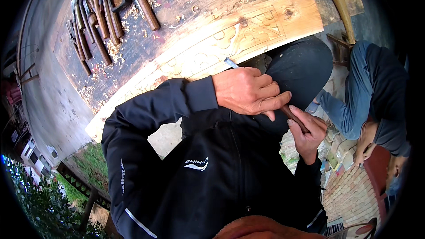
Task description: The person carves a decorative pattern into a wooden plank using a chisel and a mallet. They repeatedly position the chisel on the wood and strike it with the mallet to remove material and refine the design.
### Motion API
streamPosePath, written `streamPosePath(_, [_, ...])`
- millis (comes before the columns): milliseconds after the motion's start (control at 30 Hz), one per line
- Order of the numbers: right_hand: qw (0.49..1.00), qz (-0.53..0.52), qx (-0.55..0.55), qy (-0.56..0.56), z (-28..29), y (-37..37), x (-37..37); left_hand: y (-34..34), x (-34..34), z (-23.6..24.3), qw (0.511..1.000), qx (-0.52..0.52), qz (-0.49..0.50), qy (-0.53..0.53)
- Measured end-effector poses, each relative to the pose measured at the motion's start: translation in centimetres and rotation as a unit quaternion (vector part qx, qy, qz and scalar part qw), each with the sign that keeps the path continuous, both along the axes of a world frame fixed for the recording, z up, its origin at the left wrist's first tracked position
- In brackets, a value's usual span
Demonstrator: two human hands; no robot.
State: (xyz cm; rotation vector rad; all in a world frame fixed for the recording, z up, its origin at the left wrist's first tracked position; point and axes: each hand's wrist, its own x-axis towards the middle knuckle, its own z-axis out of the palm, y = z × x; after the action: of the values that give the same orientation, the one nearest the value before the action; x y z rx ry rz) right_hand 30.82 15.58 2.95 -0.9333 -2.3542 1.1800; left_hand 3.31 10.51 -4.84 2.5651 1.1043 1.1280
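A pale wooden board (304, 17) with carved floral outlines lies along the near edge of the worktable. A chisel (295, 117) slants across its front edge, metal blade resting at the board and brown wooden handle toward the lower right. My left hand (249, 92) is closed over the middle of the chisel, hiding part of it. My right hand (310, 132) grips the handle's lower end, thumb along it. My dark-clad knee (301, 68) is just below the board's right part.
Several wood-handled carving tools (102, 13) and curled shavings lie on the dark worktable (79, 82), beside a small square block (119, 1). At right another person (358, 93) sits near a wooden stool (336, 48). A long curved wooden piece (338, 4) rests at the table's right end.
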Motion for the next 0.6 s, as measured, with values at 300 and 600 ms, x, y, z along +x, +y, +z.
streamPosePath(300, [1.0,-0.001,0.006,-0.012,0.8,-0.4,-1.0,0.5,0.1,-0.8,0.996,-0.033,-0.013,-0.087])
streamPosePath(600, [0.999,0.006,0.02,-0.035,1.2,-0.7,-1.1,0.3,0.0,-0.7,0.994,-0.058,-0.019,-0.095])
